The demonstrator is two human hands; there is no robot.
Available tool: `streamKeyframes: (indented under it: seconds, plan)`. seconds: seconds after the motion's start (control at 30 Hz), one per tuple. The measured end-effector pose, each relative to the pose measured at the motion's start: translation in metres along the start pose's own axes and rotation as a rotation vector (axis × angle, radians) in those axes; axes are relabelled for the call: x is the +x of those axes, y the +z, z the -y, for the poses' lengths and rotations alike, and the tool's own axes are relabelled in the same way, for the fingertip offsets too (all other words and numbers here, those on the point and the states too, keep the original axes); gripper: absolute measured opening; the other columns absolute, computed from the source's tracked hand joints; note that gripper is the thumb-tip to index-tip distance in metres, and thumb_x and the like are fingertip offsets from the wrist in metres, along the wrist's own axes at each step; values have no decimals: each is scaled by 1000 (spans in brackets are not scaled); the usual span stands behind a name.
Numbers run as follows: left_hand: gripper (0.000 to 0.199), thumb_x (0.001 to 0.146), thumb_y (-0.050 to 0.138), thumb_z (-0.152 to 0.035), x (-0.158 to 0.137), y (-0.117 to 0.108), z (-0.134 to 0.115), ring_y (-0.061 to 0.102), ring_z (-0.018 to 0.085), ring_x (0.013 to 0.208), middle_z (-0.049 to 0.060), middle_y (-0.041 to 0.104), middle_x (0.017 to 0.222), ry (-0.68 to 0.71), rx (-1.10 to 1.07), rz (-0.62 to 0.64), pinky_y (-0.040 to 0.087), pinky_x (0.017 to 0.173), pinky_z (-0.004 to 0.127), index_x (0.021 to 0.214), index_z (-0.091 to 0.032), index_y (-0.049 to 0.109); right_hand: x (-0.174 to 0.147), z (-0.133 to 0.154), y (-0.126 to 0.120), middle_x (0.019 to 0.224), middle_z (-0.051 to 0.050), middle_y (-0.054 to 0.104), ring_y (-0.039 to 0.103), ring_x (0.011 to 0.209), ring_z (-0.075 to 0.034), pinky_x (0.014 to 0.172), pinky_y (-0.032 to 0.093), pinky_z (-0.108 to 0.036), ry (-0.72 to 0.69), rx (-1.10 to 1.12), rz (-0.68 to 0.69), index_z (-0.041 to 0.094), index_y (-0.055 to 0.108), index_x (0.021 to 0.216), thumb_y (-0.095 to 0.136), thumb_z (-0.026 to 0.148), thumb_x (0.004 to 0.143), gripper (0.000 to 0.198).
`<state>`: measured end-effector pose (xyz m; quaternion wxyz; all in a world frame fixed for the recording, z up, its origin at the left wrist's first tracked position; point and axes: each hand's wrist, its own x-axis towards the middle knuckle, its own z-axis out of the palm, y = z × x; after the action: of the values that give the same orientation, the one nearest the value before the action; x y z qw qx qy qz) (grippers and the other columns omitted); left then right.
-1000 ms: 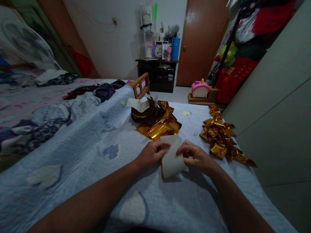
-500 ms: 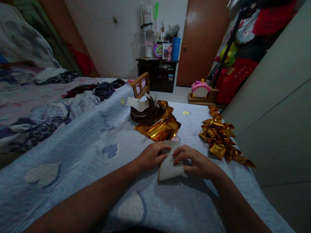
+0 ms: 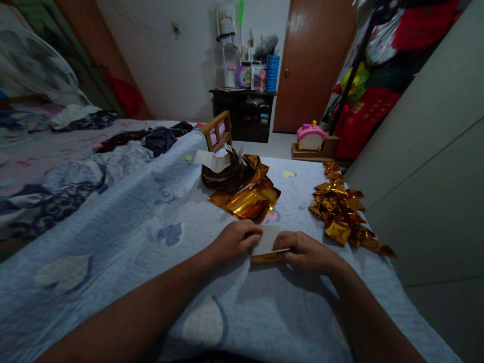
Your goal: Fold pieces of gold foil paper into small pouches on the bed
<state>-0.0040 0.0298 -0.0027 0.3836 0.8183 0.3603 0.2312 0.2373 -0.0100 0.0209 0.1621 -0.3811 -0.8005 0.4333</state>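
Observation:
A sheet of gold foil paper (image 3: 267, 240), pale side up, lies on the blue bedspread between my hands, its near edge turned up so that a gold strip shows. My left hand (image 3: 242, 239) is closed at the sheet's left edge, thumb and fingers on the paper. With thumb and fingers my right hand (image 3: 302, 250) pinches the folded near edge on the right. Just beyond is a stack of gold foil sheets (image 3: 251, 196), fanned out and partly curled. Folded gold paper pieces (image 3: 340, 214) are heaped to the right.
The bedspread (image 3: 132, 242) with heart prints covers the surface. A wooden rail piece (image 3: 218, 132) stands behind the stack. A pink toy (image 3: 310, 137) sits beyond the far edge, and a pale cabinet (image 3: 427, 176) borders the right side. Rumpled clothes (image 3: 162, 141) lie at the left.
The sheet's near edge has been lifted and folded away from me, showing a gold strip. My right hand has closed from loosely spread fingers into a pinch on the fold.

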Motion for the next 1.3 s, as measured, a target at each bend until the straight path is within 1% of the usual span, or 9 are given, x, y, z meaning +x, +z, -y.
streamKeyframes:
  seconds: [0.13, 0.23, 0.37, 0.53, 0.73, 0.83, 0.93, 1.1, 1.3]
  plan:
    - [50, 101, 41, -47, -2, -3, -4, 58, 16, 71, 6, 65, 81, -77, -234, -41, 45, 65, 27, 97, -12, 76, -1, 0, 0, 78, -2, 63, 57, 72, -17, 67, 44, -28, 14, 98, -46, 19, 68, 83, 51, 29, 94, 23]
    - [51, 95, 50, -56, -3, -5, -5, 59, 17, 72, 7, 66, 84, -63, -290, -20, 44, 64, 27, 100, -12, 76, -2, -2, 1, 81, -4, 66, 58, 73, -18, 68, 45, -29, 24, 153, -120, 20, 71, 87, 47, 42, 99, 35]
    - [45, 69, 83, -41, -3, -1, -1, 61, 18, 75, 6, 69, 91, -127, -338, 18, 46, 67, 27, 103, -13, 74, 0, -7, 2, 77, -4, 67, 57, 70, -19, 66, 44, -29, 79, 118, -212, 20, 74, 87, 48, 42, 98, 36]
    - [17, 79, 71, -26, -1, 5, 0, 60, 15, 72, 3, 68, 81, -150, -357, -108, 45, 68, 25, 90, -13, 73, 6, -8, 6, 80, -3, 69, 58, 72, -19, 67, 44, -30, 106, 132, -241, 18, 74, 95, 51, 34, 93, 27]
    - [10, 81, 69, -24, -2, 0, -7, 55, 13, 69, 0, 65, 74, -72, -235, -191, 42, 67, 25, 80, -15, 71, 9, -15, 14, 79, -2, 60, 54, 71, -17, 64, 43, -28, 213, 94, -413, 19, 60, 88, 57, 28, 83, 10]
    - [8, 83, 67, -24, -3, 1, -6, 54, 12, 67, -1, 63, 74, -64, -248, -199, 41, 65, 24, 84, -16, 69, 9, -21, 16, 102, -7, 60, 56, 81, -19, 67, 48, -30, 225, 122, -579, 20, 55, 114, 65, 30, 76, 40]
    - [15, 83, 67, -23, -3, 4, -5, 54, 12, 67, -2, 61, 75, -60, -336, -227, 41, 65, 24, 96, -17, 67, 9, -21, 14, 114, -10, 58, 58, 92, -22, 74, 51, -33, 227, 226, -595, 20, 49, 131, 72, 36, 74, 64]
    - [46, 80, 69, -20, -3, 8, -6, 60, 13, 74, -2, 64, 80, -60, -470, -227, 45, 70, 25, 124, -19, 58, 9, -13, 13, 83, -2, 64, 59, 75, -18, 68, 46, -30, 227, 449, -381, 18, 66, 97, 68, 44, 82, 30]
    - [39, 77, 77, -32, 1, 8, -4, 64, 15, 75, 2, 68, 84, -197, -677, -158, 48, 70, 27, 110, -16, 63, 10, -12, 18, 72, -1, 62, 53, 65, -15, 60, 40, -27, 240, 486, -443, 17, 67, 83, 69, 46, 83, 29]
